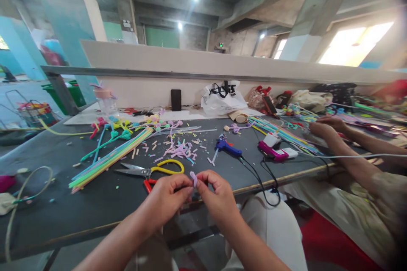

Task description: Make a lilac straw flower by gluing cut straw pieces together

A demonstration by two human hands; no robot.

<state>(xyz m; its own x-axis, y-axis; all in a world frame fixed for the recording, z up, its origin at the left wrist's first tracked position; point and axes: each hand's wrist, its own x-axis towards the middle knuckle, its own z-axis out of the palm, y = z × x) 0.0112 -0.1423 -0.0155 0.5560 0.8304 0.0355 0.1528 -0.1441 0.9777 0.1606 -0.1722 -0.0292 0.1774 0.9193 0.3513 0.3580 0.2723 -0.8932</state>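
A short lilac pipe cleaner piece (193, 178) is pinched between my two hands at the table's front edge. My left hand (171, 194) is closed on its left side, thumb against fingers. From the right, my right hand (216, 192) grips it between thumb and forefinger. Just beyond my left hand lie scissors (149, 172) with one yellow and one red handle, blades pointing left. Cut lilac pieces (181, 149) are heaped in front of my hands. A blue hot glue gun (228, 147) rests to the right of that heap.
Long coloured pipe cleaners (111, 159) lie at the left, with more (282, 133) at the right. A magenta power strip (273, 151) has plugs and cables. A phone (176, 100) and white bag (222, 97) stand at the back. A co-worker's arms (343, 139) reach in from the right.
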